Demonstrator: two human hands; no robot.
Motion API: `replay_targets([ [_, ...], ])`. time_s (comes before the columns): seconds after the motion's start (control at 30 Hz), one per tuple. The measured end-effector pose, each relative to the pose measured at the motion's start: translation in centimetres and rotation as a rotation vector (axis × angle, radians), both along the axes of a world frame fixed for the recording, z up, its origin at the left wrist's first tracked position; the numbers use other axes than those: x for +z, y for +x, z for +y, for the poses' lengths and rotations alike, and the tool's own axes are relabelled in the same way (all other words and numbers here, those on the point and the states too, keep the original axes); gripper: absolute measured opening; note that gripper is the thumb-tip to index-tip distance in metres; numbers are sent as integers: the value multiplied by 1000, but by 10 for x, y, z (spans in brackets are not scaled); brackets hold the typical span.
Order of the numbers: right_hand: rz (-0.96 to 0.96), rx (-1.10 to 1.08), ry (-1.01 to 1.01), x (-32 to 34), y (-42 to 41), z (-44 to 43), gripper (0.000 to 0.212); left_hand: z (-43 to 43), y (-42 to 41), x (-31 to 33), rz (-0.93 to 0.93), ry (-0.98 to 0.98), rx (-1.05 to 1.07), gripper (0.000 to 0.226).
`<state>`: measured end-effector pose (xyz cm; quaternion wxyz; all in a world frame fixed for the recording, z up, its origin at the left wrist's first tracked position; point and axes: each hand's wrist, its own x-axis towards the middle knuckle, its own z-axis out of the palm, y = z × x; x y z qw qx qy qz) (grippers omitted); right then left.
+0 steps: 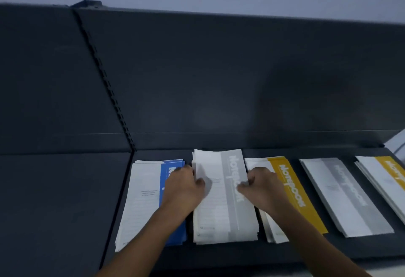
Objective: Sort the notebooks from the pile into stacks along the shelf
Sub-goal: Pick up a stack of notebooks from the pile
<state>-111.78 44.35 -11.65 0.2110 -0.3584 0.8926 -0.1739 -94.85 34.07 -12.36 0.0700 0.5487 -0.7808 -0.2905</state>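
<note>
Several notebook stacks lie in a row on the dark shelf [65, 189]. A grey-striped stack [221, 211] sits in the middle. My left hand [186, 187] grips its left edge and my right hand [260, 185] grips its right edge. Left of it lies a blue-striped stack [142, 202], partly under my left forearm. On the right follow a yellow-striped stack [293, 189], another grey-striped stack [344, 195] and a second yellow-striped stack [388, 178] cut off by the frame edge.
The dark back panel [219, 79] rises behind the shelf, with a slotted upright [105, 79] left of the stacks. The shelf section left of the blue-striped stack is bare. A white object [396, 143] shows at the far right edge.
</note>
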Motion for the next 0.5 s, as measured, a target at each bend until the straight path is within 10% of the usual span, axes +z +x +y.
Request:
replay_targets([
  [0.5, 66, 71, 18, -14, -3, 2, 21, 11, -1, -20, -9, -58, 7, 23],
])
